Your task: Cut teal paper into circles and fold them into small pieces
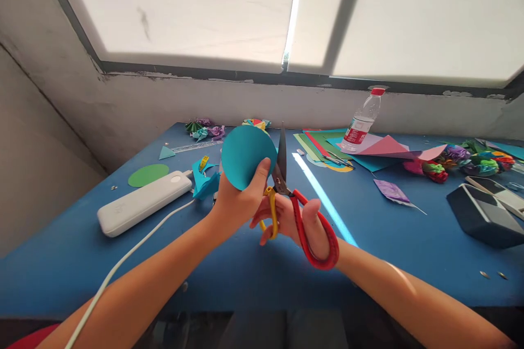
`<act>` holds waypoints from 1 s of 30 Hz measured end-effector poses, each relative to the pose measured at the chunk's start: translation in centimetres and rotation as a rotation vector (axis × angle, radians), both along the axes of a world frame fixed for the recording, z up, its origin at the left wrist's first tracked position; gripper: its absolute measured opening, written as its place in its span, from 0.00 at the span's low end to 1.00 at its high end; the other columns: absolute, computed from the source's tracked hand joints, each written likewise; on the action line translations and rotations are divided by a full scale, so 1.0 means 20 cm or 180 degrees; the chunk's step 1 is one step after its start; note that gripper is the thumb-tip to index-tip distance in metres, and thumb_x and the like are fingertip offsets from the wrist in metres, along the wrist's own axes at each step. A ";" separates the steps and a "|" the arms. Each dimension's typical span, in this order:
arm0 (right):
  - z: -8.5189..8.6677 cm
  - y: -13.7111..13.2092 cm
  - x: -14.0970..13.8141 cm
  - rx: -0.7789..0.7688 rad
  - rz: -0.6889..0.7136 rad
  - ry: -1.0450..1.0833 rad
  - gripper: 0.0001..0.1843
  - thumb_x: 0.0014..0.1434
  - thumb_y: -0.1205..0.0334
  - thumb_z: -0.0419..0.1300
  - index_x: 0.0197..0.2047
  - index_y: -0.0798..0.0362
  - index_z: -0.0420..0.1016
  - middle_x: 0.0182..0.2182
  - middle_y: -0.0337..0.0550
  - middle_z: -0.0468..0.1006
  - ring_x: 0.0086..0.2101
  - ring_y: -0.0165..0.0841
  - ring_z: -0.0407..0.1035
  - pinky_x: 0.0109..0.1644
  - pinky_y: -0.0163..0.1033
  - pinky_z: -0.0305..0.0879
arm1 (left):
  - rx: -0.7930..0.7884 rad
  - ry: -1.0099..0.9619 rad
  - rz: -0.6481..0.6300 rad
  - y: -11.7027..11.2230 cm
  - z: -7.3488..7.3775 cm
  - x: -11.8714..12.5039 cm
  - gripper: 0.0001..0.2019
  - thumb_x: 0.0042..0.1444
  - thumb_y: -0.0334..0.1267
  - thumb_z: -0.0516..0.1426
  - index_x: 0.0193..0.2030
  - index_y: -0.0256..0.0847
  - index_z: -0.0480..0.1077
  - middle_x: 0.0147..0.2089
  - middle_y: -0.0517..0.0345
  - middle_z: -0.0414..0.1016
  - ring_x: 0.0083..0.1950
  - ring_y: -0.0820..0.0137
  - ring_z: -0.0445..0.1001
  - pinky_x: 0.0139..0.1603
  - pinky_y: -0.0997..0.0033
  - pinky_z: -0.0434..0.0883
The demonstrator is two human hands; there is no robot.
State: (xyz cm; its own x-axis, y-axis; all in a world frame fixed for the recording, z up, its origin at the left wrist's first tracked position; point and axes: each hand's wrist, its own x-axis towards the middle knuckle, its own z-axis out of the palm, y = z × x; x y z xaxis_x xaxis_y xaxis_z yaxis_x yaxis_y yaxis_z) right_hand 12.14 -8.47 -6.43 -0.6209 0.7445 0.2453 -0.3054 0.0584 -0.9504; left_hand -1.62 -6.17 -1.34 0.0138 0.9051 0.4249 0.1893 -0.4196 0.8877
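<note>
My left hand (237, 199) pinches a teal paper circle (248, 155) and holds it upright above the blue table (245, 267). My right hand (301, 221) grips scissors (289, 196) with one red and one yellow handle. Their dark blades point up along the circle's right edge. Both hands meet over the middle of the table.
A white power bank (143, 202) with a cable lies at the left, beside a green paper disc (148, 174) and teal scraps (204, 181). A plastic bottle (362, 122), coloured paper sheets (327, 147) and crumpled paper flowers (462, 161) lie at the right. A dark box (483, 215) sits far right.
</note>
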 end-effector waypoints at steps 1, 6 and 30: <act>0.01 0.00 0.00 -0.0048 -0.0004 0.0012 0.46 0.46 0.22 0.38 0.44 0.55 0.67 0.42 0.53 0.67 0.41 0.40 0.65 0.37 0.44 0.68 | 0.0003 0.0027 -0.0006 0.00 0.00 0.00 0.18 0.57 0.43 0.54 0.19 0.39 0.59 0.17 0.63 0.62 0.17 0.77 0.62 0.19 0.76 0.62; 0.02 0.00 0.00 -0.0039 -0.0077 -0.0136 0.47 0.44 0.21 0.37 0.41 0.56 0.67 0.37 0.50 0.67 0.34 0.36 0.66 0.33 0.42 0.68 | 0.0103 0.0225 0.0102 0.00 0.00 0.00 0.17 0.56 0.44 0.54 0.20 0.39 0.61 0.17 0.62 0.63 0.17 0.76 0.64 0.18 0.75 0.61; 0.00 -0.01 -0.04 -0.0134 -0.0409 -0.0042 0.41 0.46 0.22 0.37 0.33 0.54 0.62 0.25 0.36 0.56 0.22 0.26 0.54 0.28 0.38 0.64 | 0.0028 0.0149 -0.0064 -0.02 -0.03 0.03 0.16 0.55 0.42 0.55 0.19 0.40 0.62 0.17 0.63 0.66 0.17 0.76 0.67 0.17 0.78 0.65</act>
